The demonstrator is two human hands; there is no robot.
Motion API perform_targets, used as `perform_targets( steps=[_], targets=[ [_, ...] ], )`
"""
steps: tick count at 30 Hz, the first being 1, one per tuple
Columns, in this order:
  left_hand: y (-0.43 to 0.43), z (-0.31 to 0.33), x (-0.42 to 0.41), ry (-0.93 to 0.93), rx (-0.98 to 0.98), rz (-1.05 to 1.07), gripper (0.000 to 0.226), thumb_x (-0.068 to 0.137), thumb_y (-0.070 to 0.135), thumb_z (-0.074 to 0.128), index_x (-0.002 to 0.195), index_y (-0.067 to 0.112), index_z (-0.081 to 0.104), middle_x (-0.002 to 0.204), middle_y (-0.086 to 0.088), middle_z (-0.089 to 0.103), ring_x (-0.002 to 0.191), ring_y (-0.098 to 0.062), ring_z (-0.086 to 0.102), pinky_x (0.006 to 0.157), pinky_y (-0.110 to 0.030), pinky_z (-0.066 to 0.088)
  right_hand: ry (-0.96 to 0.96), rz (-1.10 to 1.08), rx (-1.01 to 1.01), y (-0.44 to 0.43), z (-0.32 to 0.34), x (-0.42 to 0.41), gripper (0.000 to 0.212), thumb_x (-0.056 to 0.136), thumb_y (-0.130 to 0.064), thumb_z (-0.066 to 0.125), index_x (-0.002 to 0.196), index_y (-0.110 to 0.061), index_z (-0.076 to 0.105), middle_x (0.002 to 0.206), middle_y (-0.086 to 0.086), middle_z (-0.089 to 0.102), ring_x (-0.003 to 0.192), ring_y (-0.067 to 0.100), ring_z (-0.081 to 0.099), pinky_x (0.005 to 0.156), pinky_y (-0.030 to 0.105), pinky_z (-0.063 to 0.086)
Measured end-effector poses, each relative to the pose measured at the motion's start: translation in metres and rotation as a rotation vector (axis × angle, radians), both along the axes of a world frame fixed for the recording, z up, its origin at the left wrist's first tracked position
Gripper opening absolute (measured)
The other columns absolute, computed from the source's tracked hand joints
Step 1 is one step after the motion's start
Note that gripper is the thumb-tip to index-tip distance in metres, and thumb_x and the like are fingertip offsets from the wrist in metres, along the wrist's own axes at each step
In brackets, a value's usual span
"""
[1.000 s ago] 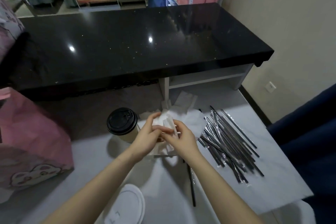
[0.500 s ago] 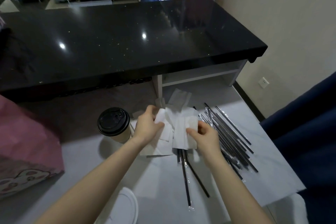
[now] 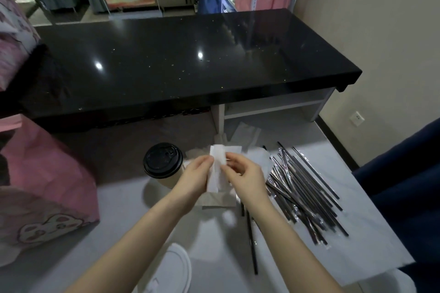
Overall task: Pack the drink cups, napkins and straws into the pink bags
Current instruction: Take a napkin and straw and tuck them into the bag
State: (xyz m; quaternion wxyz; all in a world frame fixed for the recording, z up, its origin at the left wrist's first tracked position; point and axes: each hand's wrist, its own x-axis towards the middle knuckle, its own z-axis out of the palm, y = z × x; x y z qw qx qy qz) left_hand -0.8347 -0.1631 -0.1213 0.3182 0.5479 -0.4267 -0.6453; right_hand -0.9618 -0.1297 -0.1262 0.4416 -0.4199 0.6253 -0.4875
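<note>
Over on the left, a pink bag [image 3: 47, 181] with a cartoon print low on its side is standing on the pale tabletop [image 3: 123, 209]. Moving right, a paper drink cup [image 3: 163, 162] with a black lid is sitting upright on the tabletop, well apart from the bag and just beside the person's left hand [image 3: 194, 179]. That hand's grip is pinching the left edge of a folded white napkin [image 3: 216, 169] between thumb and fingertips. The napkin is being held up above the tabletop, roughly upright, between the two hands. The right hand [image 3: 246, 177] is meeting it from the other side, its grip clamping the napkin's right edge between thumb and forefinger, the other fingers curling loosely. Under and behind the hands, more loose napkins [image 3: 246, 132] are lying spread on the tabletop, some reaching back toward the glossy black counter [image 3: 190, 66] that is running across the room behind. Below the right forearm, a single wrapped black straw [image 3: 252, 245] is lying on its own, running front to back. Further right, a heap of wrapped straws [image 3: 302, 190] is lying fanned out on the tabletop, near the napkins. At the far right, some dark blue fabric [image 3: 404, 173] is showing at the edge of the scene.
</note>
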Motion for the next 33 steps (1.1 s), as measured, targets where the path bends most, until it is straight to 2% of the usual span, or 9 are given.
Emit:
perform_targets(
  steps=[3,5,7,12,15,18,24,29,33],
  targets=[
    [0.003,0.003,0.010,0.073,0.017,-0.023,0.033,0.095,0.037,0.056,0.115,0.012,0.062,0.101,-0.009,0.074,0.094,-0.025,0.071,0.082,-0.041,0.056,-0.190,0.129,0.061,0.006,-0.001,0.008,0.036,0.093,0.001,0.052,0.123,-0.017,0.058,0.104,-0.004,0.070,0.098,0.007,0.068,0.082,0.030,0.057],
    [0.006,0.002,0.018,-0.053,-0.078,-0.010,0.034,0.084,0.029,0.071,0.112,0.014,0.062,0.090,-0.004,0.076,0.084,-0.020,0.073,0.073,-0.036,0.056,-0.279,0.168,0.064,0.009,-0.002,0.004,0.040,0.093,0.009,0.042,0.123,-0.013,0.056,0.106,0.000,0.070,0.093,0.009,0.069,0.076,0.026,0.057],
    [0.007,-0.001,0.024,-0.172,-0.155,0.044,0.026,0.082,0.011,0.069,0.108,0.013,0.064,0.084,-0.003,0.076,0.079,-0.021,0.072,0.072,-0.039,0.057,-0.264,0.157,0.054,0.010,-0.003,-0.004,0.043,0.090,0.014,0.038,0.119,-0.010,0.058,0.108,0.007,0.070,0.092,0.010,0.069,0.073,0.023,0.056],
    [0.012,-0.006,0.046,-0.465,-0.418,0.050,0.022,0.082,0.010,0.058,0.091,0.029,0.064,0.075,0.012,0.068,0.068,-0.002,0.060,0.057,-0.015,0.044,0.383,0.058,0.100,0.005,-0.023,-0.025,0.022,0.084,-0.012,0.065,0.104,-0.021,0.067,0.101,-0.004,0.070,0.087,0.010,0.064,0.085,0.034,0.052],
    [0.016,-0.007,0.056,-0.545,-0.498,0.045,0.022,0.083,0.010,0.055,0.090,0.030,0.062,0.071,0.012,0.063,0.065,-0.006,0.055,0.053,-0.017,0.039,0.823,0.375,0.075,0.002,-0.039,-0.013,0.046,0.071,-0.041,0.076,0.113,-0.026,0.063,0.115,-0.004,0.055,0.104,0.015,0.051,0.090,0.033,0.042],
    [0.020,-0.006,0.061,-0.565,-0.513,0.057,0.023,0.084,0.010,0.055,0.091,0.031,0.062,0.072,0.015,0.063,0.066,-0.006,0.056,0.053,-0.019,0.040,1.121,0.475,-0.015,0.003,-0.054,0.002,0.052,0.066,-0.049,0.072,0.111,-0.027,0.059,0.113,-0.004,0.047,0.106,0.022,0.043,0.088,0.035,0.037],
    [0.025,-0.002,0.066,-0.590,-0.526,0.067,0.024,0.084,0.013,0.056,0.096,0.033,0.062,0.076,0.014,0.065,0.072,-0.006,0.059,0.062,-0.031,0.048,0.999,0.280,-0.195,0.008,-0.058,0.009,0.013,0.082,-0.024,0.067,0.091,-0.016,0.074,0.092,0.002,0.065,0.092,0.031,0.057,0.078,0.040,0.044],
    [0.025,0.001,0.069,-0.559,-0.478,0.098,0.024,0.086,0.018,0.053,0.098,0.037,0.060,0.082,0.018,0.065,0.078,-0.003,0.059,0.067,-0.033,0.050,0.752,0.106,-0.145,0.016,-0.045,-0.005,0.015,0.089,-0.018,0.063,0.099,-0.013,0.074,0.099,0.003,0.070,0.095,0.026,0.057,0.085,0.036,0.044],
    [0.026,0.005,0.065,-0.492,-0.406,0.126,0.022,0.083,0.020,0.051,0.096,0.035,0.060,0.081,0.016,0.066,0.079,-0.011,0.062,0.070,-0.035,0.051,0.516,-0.184,-0.214,0.021,-0.015,-0.010,0.013,0.094,-0.020,0.059,0.095,-0.016,0.072,0.091,-0.003,0.068,0.088,0.021,0.059,0.077,0.036,0.048]
  ],
)
